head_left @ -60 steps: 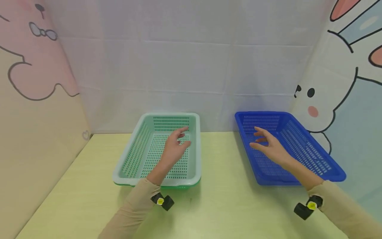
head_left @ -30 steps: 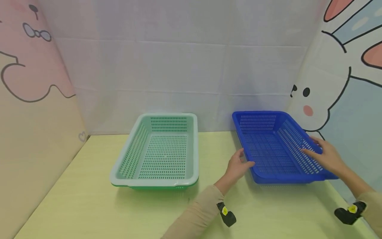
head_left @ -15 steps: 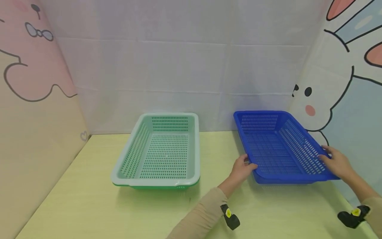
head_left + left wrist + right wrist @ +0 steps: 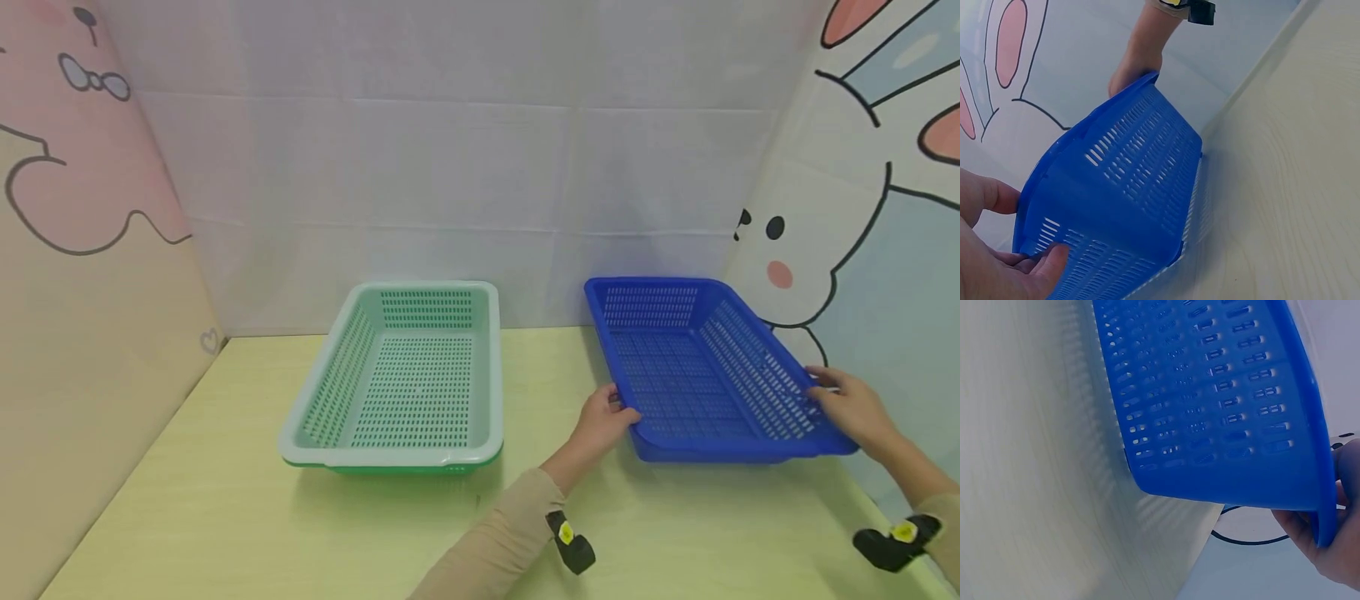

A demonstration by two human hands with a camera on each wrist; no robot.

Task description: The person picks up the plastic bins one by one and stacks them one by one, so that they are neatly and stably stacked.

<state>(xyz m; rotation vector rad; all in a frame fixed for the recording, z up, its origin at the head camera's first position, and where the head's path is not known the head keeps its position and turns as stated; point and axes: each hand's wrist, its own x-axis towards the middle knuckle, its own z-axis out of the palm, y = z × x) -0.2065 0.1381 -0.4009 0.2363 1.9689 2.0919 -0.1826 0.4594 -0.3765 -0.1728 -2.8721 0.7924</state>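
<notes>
A blue plastic basket (image 4: 690,367) with slotted walls stands at the right of the table, its inside bare. My left hand (image 4: 602,423) grips its left rim near the front corner, thumb over the rim and fingers beneath it. On the opposite rim my right hand (image 4: 855,410) pinches the edge near the front right corner. In the left wrist view the left thumb and curled fingers sit around the blue basket (image 4: 1116,181). The right wrist view shows the right hand (image 4: 1341,531) with the rim between thumb and fingers.
To the left stands a pale green basket (image 4: 420,392) with a darker green base showing under its rim. Both baskets rest on a light yellow table (image 4: 225,500). A white sheet (image 4: 465,167) hangs behind, and printed side walls flank the table.
Both hands have moved right, the left from above the green basket and the right from above the blue one, and taken hold of the blue basket's two side rims. The baskets look nearly still.
</notes>
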